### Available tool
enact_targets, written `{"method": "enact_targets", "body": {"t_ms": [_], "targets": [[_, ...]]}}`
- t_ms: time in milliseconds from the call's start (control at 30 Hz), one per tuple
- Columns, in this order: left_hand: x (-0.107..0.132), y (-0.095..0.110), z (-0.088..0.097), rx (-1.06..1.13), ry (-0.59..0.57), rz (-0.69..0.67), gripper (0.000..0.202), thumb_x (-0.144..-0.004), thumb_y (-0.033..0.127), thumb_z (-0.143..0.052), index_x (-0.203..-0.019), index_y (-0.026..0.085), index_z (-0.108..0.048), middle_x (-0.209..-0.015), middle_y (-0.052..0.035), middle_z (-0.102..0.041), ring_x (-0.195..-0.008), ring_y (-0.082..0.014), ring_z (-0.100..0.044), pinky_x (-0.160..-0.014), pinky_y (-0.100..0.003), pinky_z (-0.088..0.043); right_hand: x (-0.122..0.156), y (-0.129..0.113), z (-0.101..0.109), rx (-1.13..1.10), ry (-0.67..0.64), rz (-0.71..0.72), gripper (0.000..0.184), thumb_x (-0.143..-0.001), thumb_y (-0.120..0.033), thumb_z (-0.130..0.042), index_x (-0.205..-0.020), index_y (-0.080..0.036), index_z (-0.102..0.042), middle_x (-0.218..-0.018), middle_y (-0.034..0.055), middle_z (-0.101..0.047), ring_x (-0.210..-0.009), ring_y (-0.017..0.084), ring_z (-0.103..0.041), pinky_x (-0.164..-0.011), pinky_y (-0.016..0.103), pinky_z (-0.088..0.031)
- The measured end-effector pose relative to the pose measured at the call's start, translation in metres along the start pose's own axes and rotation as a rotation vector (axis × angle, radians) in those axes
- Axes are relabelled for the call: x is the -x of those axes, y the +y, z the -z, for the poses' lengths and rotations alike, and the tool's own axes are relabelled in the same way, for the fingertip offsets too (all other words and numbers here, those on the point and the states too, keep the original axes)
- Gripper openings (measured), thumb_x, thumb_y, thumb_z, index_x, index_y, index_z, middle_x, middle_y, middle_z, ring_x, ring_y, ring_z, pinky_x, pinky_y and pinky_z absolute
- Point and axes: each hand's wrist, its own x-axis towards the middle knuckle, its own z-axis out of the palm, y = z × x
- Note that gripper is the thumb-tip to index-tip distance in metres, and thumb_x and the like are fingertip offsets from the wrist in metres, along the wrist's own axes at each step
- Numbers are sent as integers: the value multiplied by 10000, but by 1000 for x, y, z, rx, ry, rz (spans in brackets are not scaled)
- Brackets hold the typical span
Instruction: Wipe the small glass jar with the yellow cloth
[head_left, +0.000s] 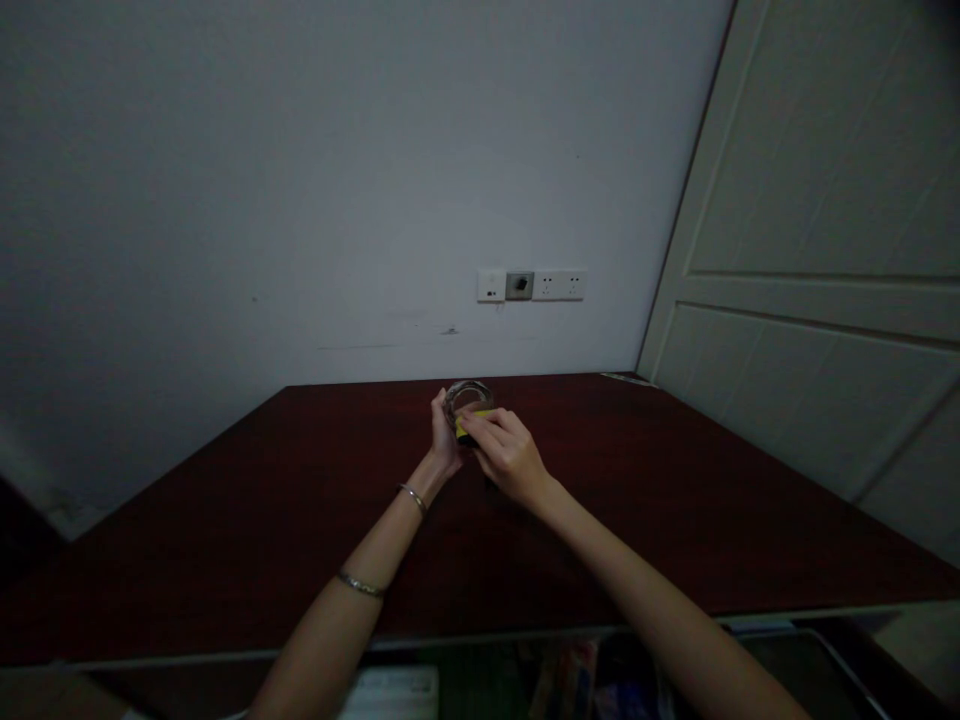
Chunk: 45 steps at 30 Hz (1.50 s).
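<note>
Above the dark red table, my left hand (444, 433) is closed around the left side of a round, greyish, shiny thing (470, 386) with a ring-shaped edge. The dim light does not show its exact kind. In the fingers of my right hand (513, 455) is a small yellow-and-black thing (463, 430), held against or just in front of the near side of the round thing. My right fingers cover much of both. A small dark shape shows below my right hand, too dark to make out.
The dark red table (300, 520) reaches back to a pale wall (337, 200) with sockets and switches (546, 286). At the right stands a white panelled door (825, 220). Below the table's front edge are a white box (394, 692) and other dim items.
</note>
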Motion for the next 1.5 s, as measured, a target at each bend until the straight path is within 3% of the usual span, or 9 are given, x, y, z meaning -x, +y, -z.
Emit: {"method": "enact_targets", "body": {"t_ms": [100,300,433,600,700,867,1033,1300,1500], "targets": [[0,-3,-3,33,-13,-4,459,-770,528,-420,-718,118,-619,-638,-48,-641,-544,-130,-582,-537,-219,-453,-7,-3,-3,12,5,26,314,-842,-116,-455,-1132,-106,-575,-1066,128,-650,-912,220,-527,-755,362,-436],[2,-4,4,-93,-70,180,573,-727,675,-355,-697,151,-586,-427,3,-493,-279,-90,-372,-301,-209,-256,-18,17,5,40,15,-25,334,-844,-138,-451,-1159,-133,-563,-1058,119,-654,-880,221,-525,-734,365,-431],[2,2,7,-122,-138,204,657,-702,732,-294,-710,143,-587,-391,16,-448,-233,-64,-258,-282,-201,-191,-6,21,8,65,39,-39,332,-839,-115,-448,-1148,-137,-569,-1108,110,-640,-891,221,-530,-730,361,-434],[-1,0,1,-63,-1,10,502,-748,589,-407,-732,130,-608,-593,-42,-629,-440,-114,-532,-413,-204,-383,9,8,1,72,-6,51,333,-860,-124,-431,-1169,-136,-555,-1122,131,-630,-948,216,-542,-741,358,-439],[0,-6,-1,-59,23,13,463,-740,559,-449,-729,127,-615,-649,-50,-654,-546,-143,-590,-520,-225,-445,7,7,-1,80,0,82,322,-869,-133,-426,-1158,-140,-565,-1114,132,-632,-948,211,-550,-753,360,-441],[4,-9,3,-134,-68,196,571,-715,670,-391,-706,140,-601,-460,-19,-546,-312,-104,-423,-327,-217,-278,-3,17,8,101,17,107,312,-871,-139,-424,-1145,-148,-575,-1128,116,-631,-940,209,-549,-758,356,-439],[3,-1,4,-164,-135,190,589,-719,686,-343,-725,149,-586,-455,-2,-510,-248,-66,-295,-264,-196,-188,4,18,13,114,66,75,308,-855,-105,-424,-1112,-131,-592,-1124,106,-636,-919,207,-552,-764,352,-440],[-9,11,15,-308,-192,114,645,-724,711,-291,-652,131,-565,-375,36,-392,-241,-37,-180,-263,-194,-215,39,46,3,167,-88,-14,340,-826,-76,-445,-1140,-122,-563,-1128,118,-630,-915,219,-531,-728,351,-439],[-10,14,19,-324,-156,84,656,-714,729,-255,-610,141,-528,-349,58,-317,-245,-42,-183,-272,-196,-230,39,71,-16,242,-215,-52,317,-810,-65,-469,-1106,-108,-574,-1121,122,-627,-927,231,-507,-730,343,-422]]}}
